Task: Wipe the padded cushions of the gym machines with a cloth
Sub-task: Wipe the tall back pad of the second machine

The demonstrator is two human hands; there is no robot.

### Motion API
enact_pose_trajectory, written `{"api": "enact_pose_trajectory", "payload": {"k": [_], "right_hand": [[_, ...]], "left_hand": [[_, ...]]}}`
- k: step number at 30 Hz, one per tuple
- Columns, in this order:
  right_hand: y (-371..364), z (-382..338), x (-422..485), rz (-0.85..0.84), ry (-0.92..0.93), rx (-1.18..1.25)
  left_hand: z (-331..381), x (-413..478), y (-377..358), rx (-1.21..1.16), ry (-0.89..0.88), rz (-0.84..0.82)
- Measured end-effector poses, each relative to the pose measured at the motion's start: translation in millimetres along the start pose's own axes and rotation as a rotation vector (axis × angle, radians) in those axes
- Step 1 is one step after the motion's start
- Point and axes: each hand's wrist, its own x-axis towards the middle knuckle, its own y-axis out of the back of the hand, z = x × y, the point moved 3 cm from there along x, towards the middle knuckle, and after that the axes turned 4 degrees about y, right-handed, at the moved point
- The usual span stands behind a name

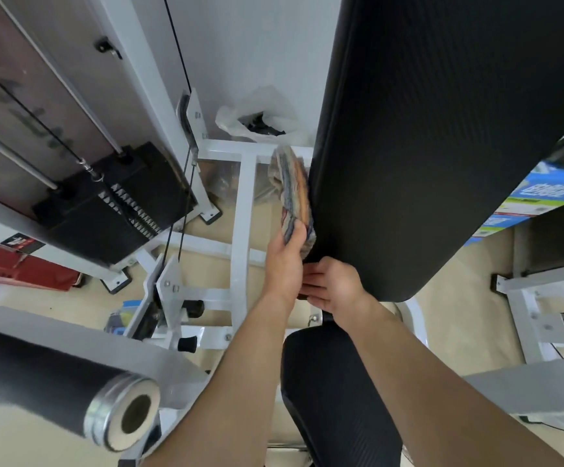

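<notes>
Back pad (442, 146): large black ribbed cushion, filling the upper right and running down to mid-frame.
Seat pad (334, 399): black cushion just below the back pad, partly hidden by the right forearm.
Cloth (295, 190): bunched, multicoloured striped rag, pressed flat against the back pad's left edge, reaching upward from the left hand.
Left hand (284, 264): closed around the cloth's lower end, thumb on top, knuckles just beside the pad's edge.
Right hand (337, 284): at the back pad's lower left corner, touching it, fingers pointing left toward the other wrist; actual grip impossible to tell.
Weight stack (105, 203): black plates at left, well apart from the hands, inside a white tower with thin black cables (179, 52).
Roller pad (38, 382): black foam cylinder with a metal end cap, lower left, close to the camera.
Machine frame (241, 210): white steel bars on the floor, directly beneath the cloth and left hand.
Red pad (21, 267): at the left edge, below the weight stack.
Cardboard box (536, 193): blue printed, behind the back pad's right side.
Plastic bag (257, 119): clear, crumpled, dark items inside, against the wall above the cloth.
Floor (206, 264): smooth, beige.
Wall (257, 45): plain white, behind the machines.
</notes>
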Motion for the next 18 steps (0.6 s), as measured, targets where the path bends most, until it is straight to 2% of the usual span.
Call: {"api": "enact_pose_trajectory", "payload": {"k": [4, 7, 14, 16, 18], "right_hand": [[0.9, -1.3, -21.1, -0.023, 0.007, -0.163], [7.0, -7.4, -37.8, -0.014, 0.013, -0.184], [7.7, -58.3, -58.1, -0.032, 0.131, -0.143], [6.4, -72.7, -65.7, -0.029, 0.169, -0.142], [7.6, -81.4, -76.8, -0.024, 0.172, -0.172]], "left_hand": [[-23.1, -10.0, -0.2, -0.055, 0.161, 0.051], [-4.4, -18.4, -6.8, -0.094, 0.242, 0.062], [100.8, -25.7, -37.7, -0.129, -0.039, 0.039], [98.7, -32.1, -37.7, -0.091, -0.071, 0.047], [85.9, -36.3, -34.7, -0.095, -0.030, 0.069]]}}
